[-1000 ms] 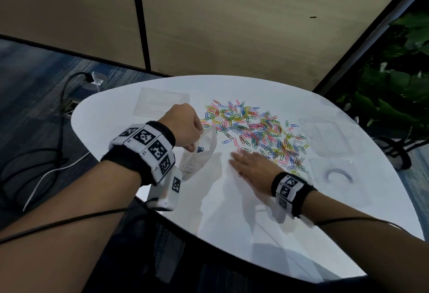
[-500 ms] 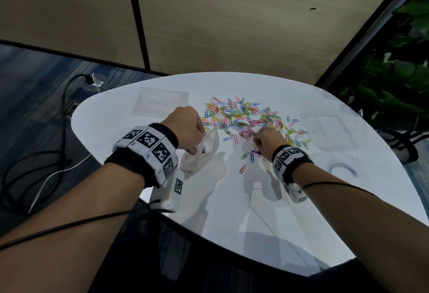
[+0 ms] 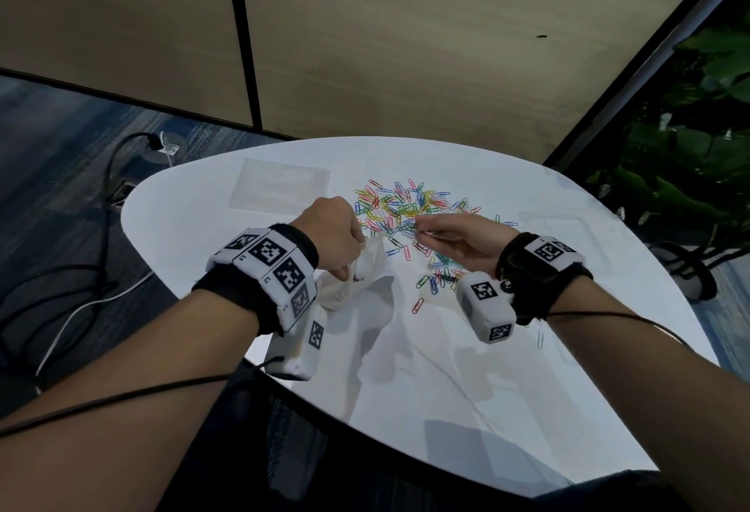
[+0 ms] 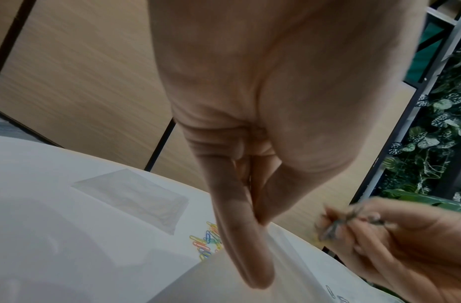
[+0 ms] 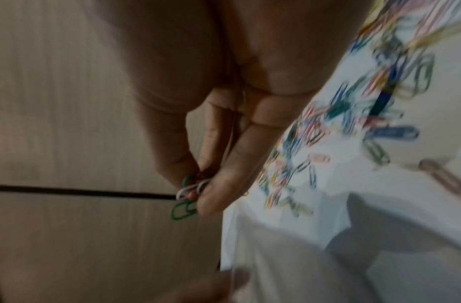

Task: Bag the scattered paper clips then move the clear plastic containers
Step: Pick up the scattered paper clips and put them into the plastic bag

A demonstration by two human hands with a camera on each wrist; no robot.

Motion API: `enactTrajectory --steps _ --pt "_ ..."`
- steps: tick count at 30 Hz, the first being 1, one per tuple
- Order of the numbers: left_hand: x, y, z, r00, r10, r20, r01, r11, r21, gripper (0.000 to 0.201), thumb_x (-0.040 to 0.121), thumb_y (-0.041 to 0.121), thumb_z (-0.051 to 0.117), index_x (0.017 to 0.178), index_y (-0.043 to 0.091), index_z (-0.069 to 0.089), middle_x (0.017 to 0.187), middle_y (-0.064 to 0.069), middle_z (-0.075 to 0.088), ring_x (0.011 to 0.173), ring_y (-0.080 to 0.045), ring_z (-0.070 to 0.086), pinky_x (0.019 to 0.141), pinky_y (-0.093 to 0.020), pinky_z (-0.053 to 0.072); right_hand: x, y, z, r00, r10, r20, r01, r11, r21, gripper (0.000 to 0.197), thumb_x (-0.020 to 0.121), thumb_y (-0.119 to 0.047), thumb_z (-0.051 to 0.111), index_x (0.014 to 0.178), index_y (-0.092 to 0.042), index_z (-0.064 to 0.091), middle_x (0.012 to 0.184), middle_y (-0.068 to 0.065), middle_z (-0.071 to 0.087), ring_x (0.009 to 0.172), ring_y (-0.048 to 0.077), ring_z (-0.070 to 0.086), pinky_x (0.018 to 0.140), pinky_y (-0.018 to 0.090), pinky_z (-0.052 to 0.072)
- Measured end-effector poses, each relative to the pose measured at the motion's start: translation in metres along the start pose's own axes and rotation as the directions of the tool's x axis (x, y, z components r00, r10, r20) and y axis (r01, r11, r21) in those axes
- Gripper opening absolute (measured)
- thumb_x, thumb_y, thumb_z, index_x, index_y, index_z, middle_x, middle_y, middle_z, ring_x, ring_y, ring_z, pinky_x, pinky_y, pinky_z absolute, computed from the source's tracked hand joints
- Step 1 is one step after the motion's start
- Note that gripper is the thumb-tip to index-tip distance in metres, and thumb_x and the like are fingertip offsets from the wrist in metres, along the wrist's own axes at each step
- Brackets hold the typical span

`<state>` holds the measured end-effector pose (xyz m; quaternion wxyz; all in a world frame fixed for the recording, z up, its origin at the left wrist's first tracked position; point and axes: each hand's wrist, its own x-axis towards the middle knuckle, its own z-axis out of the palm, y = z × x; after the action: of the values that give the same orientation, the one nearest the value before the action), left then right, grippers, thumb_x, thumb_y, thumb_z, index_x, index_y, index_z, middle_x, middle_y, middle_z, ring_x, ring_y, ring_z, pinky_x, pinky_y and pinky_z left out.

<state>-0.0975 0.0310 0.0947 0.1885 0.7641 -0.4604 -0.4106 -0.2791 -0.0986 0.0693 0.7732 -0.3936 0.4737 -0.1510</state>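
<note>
Paper clips (image 3: 399, 213) litter white table (image 3: 507, 369); beige, perhaps wooden, wall panels (image 3: 406, 32).

The head view is dim at the edges and brightest on the white table (image 3: 527, 349), which carries a soft sheen and several overlapping grey shadows of the arms; straight wall lines bow from wide-angle distortion. The left wrist view is evenly lit, sharp on the near thumb, soft and smeared beyond. The right wrist view is darker and heavily motion-blurred, its paper clips (image 5: 328, 127) streaked.
</note>
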Motion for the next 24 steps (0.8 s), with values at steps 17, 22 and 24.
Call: enactTrajectory --steps 17,22,24 --pt "0.000 0.002 -0.001 0.999 -0.008 -0.053 0.005 0.998 -0.062 0.027 0.092 -0.001 0.049 0.099 0.005 0.074 0.072 -0.014 0.076 0.070 -0.028 0.078 0.081 -0.038 0.064 -0.029 0.011 0.030 0.965 -0.240 0.103 0.252 0.755 -0.605 0.024 0.095 0.003 0.051 0.105 -0.002 0.072 0.105 0.015 0.073 0.091 0.026 0.071 0.084 0.038 0.060" --pt "-0.007 0.015 0.004 1.000 0.026 -0.012 -0.026 0.999 -0.019 0.024 0.095 0.002 0.050 0.101 0.003 0.074 0.062 -0.007 0.069 0.062 -0.025 0.072 0.084 -0.039 0.063 -0.029 0.028 -0.082 0.931 -0.235 -0.279 -0.262 0.104 -0.960 0.053 0.084 -0.031 0.073 0.133 -0.024 0.054 0.138 0.008 0.054 0.121 0.023 0.055 0.105 0.037 0.044" --pt "-0.008 0.019 0.008 0.999 0.034 0.006 -0.034 0.999 -0.014 0.025 0.094 0.002 0.051 0.102 0.003 0.074 0.064 -0.007 0.069 0.070 -0.029 0.075 0.084 -0.040 0.063 -0.034 0.044 -0.113 0.897 -0.190 -0.400 -0.408 -0.002 -0.913 0.077 0.079 -0.038 0.076 0.145 -0.025 0.039 0.147 0.014 0.040 0.131 0.026 0.046 0.108 0.034 0.038"
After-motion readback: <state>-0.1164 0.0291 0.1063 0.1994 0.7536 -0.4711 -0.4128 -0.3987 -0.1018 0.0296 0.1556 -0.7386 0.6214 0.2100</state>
